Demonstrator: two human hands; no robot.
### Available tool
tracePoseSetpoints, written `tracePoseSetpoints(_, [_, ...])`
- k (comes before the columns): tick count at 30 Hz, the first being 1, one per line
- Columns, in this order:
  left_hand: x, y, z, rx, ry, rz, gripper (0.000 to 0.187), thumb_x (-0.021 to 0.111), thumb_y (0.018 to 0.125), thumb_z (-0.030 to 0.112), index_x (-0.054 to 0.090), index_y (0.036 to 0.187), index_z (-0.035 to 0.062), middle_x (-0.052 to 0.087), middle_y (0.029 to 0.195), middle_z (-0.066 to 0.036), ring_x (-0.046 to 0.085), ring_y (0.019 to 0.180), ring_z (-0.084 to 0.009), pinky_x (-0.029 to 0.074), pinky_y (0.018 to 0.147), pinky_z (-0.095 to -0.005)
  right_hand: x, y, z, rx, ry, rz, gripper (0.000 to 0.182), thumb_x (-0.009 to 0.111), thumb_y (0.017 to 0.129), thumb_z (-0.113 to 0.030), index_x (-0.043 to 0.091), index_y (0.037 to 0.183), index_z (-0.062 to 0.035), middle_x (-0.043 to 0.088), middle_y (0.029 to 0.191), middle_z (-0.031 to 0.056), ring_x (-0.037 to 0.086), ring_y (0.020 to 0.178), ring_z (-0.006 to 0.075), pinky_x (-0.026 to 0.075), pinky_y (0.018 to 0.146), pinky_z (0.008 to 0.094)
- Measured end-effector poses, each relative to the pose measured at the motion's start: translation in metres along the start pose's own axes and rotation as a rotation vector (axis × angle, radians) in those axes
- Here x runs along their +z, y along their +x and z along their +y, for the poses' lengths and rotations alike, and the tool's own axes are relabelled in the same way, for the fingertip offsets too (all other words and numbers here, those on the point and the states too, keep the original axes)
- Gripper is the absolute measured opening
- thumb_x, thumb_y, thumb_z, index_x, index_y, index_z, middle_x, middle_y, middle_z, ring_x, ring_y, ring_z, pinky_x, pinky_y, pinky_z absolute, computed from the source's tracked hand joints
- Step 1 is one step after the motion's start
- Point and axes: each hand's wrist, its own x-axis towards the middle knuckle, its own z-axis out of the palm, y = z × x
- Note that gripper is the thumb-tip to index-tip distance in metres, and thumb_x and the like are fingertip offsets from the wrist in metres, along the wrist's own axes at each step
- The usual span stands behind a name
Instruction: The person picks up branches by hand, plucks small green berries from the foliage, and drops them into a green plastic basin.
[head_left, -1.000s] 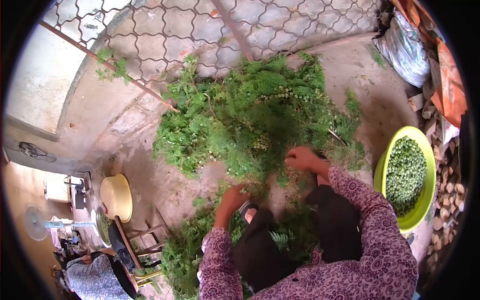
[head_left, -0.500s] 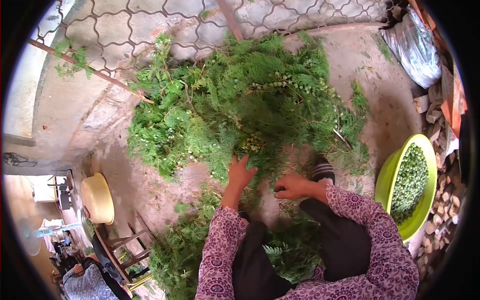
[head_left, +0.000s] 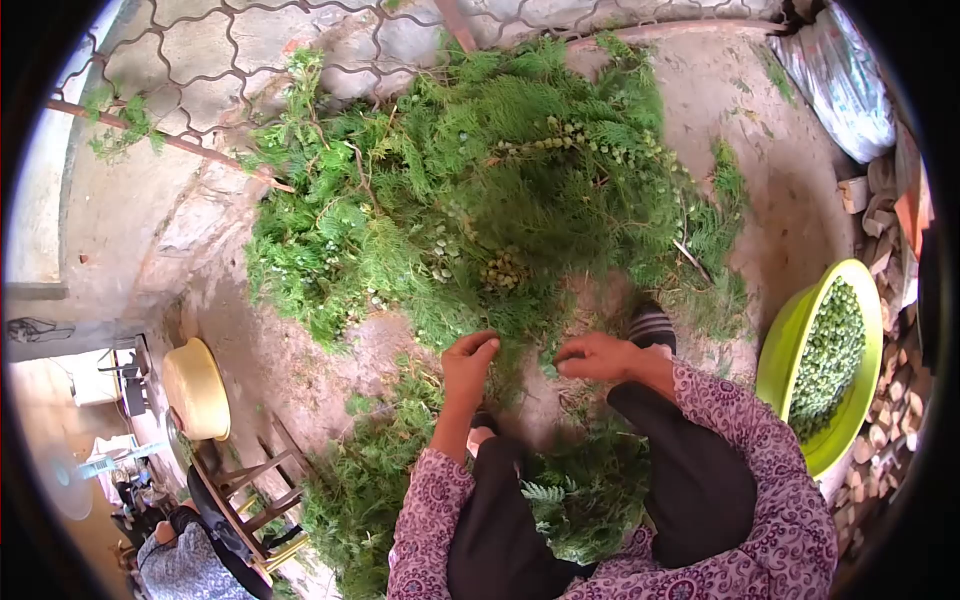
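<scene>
At the near edge of a large heap of green sprigs [head_left: 400, 200], my left hand [head_left: 468, 362] is closed, thumb against fingers, and what it pinches is too small to name. To its right, level with it, my right hand [head_left: 594, 356] has its fingers pressed together over the ground; anything between them cannot be made out. The two hands are apart. Pale clustered cones [head_left: 505, 270] sit in the heap just beyond them. More greenery [head_left: 585, 500] lies between my legs.
A yellow-green basin [head_left: 770, 375] of small green cones stands at the right by chopped wood [head_left: 885, 410]. Left are a yellow tub [head_left: 196, 390], a wooden chair [head_left: 262, 480] and another person [head_left: 185, 565]. A wire fence [head_left: 240, 70] runs behind; a plastic sack [head_left: 835, 85] lies back right.
My left hand has drawn slightly back from the heap, and its spread fingers have closed. My right hand has moved up a little. The view has shifted slightly.
</scene>
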Motion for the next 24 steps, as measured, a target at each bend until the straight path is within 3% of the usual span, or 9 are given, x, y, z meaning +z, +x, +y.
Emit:
tracePoseSetpoints(2, [0.0,-0.01,0.0,-0.024,-0.241,-0.111,0.017,0.061,0.073,0.002,0.062,0.089,-0.0011,0.062,0.082,-0.003,0.056,0.074,-0.0084,0.044,0.067,-0.0213,-0.001,0.004,-0.004,0.097,0.206,0.016,0.036,0.055,0.08,-0.034,0.058,0.096,-0.0021,0.059,0.09,0.0079,0.055,0.083,0.0158,0.044,0.07,0.0304])
tracePoseSetpoints(4, [0.009,-0.02,0.008,-0.042,-0.262,-0.163,0.017,0.061,0.071,-0.001,0.062,0.089,-0.0006,0.062,0.082,-0.004,0.056,0.072,-0.0089,0.044,0.065,-0.0211,-0.001,0.008,-0.023,0.135,0.532,0.17,0.031,0.054,0.082,-0.033,0.058,0.092,-0.0044,0.057,0.084,0.0028,0.052,0.078,0.0111,0.043,0.068,0.0275])
tracePoseSetpoints(11, [0.027,-0.037,0.01,-0.063,-0.292,-0.419,0.016,0.06,0.074,-0.001,0.06,0.09,-0.0002,0.061,0.085,-0.004,0.056,0.076,-0.0095,0.046,0.068,-0.0213,0.004,0.018,-0.026,0.017,0.75,0.206,0.021,0.056,0.082,-0.026,0.057,0.081,-0.0056,0.056,0.077,-0.0001,0.05,0.07,0.0103,0.042,0.063,0.0252])
tracePoseSetpoints(14, [0.027,-0.033,0.004,-0.05,-0.254,-0.354,0.018,0.059,0.076,0.002,0.057,0.094,-0.0011,0.06,0.087,-0.005,0.056,0.079,-0.0105,0.047,0.07,-0.0231,0.002,0.017,-0.024,0.004,0.61,0.242,0.019,0.057,0.08,-0.023,0.057,0.076,-0.0043,0.055,0.069,0.0,0.05,0.065,0.0096,0.042,0.06,0.0263])
tracePoseSetpoints(16, [0.029,-0.031,0.012,-0.038,-0.249,-0.269,0.021,0.059,0.077,0.004,0.055,0.097,-0.0016,0.059,0.088,-0.005,0.056,0.08,-0.0113,0.048,0.07,-0.0242,0.003,0.012,-0.032,0.016,0.234,0.323,0.015,0.057,0.077,-0.018,0.056,0.074,-0.003,0.057,0.066,0.0054,0.053,0.059,0.016,0.043,0.056,0.0308])
tracePoseSetpoints(17, [0.03,-0.031,0.018,-0.025,-0.287,-0.206,0.023,0.059,0.078,0.005,0.053,0.099,-0.0018,0.058,0.089,-0.006,0.057,0.079,-0.0121,0.048,0.07,-0.0242,0.005,0.01,-0.037,0.017,0.235,0.32,0.015,0.057,0.077,-0.018,0.056,0.074,-0.003,0.057,0.066,0.0054,0.053,0.059,0.016,0.043,0.056,0.0308])
tracePoseSetpoints(19, [0.033,-0.03,0.024,-0.014,-0.324,-0.14,0.025,0.059,0.079,0.006,0.051,0.101,-0.0021,0.057,0.089,-0.006,0.057,0.078,-0.013,0.049,0.069,-0.0243,0.01,0.007,-0.045,-0.293,-0.397,0.439,0.014,0.057,0.073,-0.016,0.054,0.073,-0.0029,0.057,0.068,0.0122,0.055,0.061,0.0252,0.043,0.055,0.0366])
tracePoseSetpoints(22, [0.039,-0.03,0.022,-0.064,-0.329,-0.206,0.034,0.062,0.078,0.012,0.049,0.105,-0.0043,0.057,0.092,-0.008,0.056,0.079,-0.0123,0.048,0.068,-0.0239,0.023,0.013,-0.038,-0.418,-0.567,0.467,0.014,0.059,0.071,-0.017,0.053,0.073,-0.0046,0.056,0.07,0.0143,0.054,0.065,0.0331,0.043,0.055,0.0413])
tracePoseSetpoints(24, [0.036,-0.03,0.021,-0.151,-0.429,-0.2,0.022,0.058,0.079,0.006,0.051,0.099,-0.0009,0.057,0.088,-0.008,0.059,0.073,-0.0145,0.051,0.061,-0.0263,0.024,0.01,-0.039,-0.395,-0.61,0.445,0.015,0.06,0.07,-0.017,0.053,0.075,-0.0049,0.055,0.07,0.0131,0.054,0.065,0.033,0.043,0.055,0.0419])
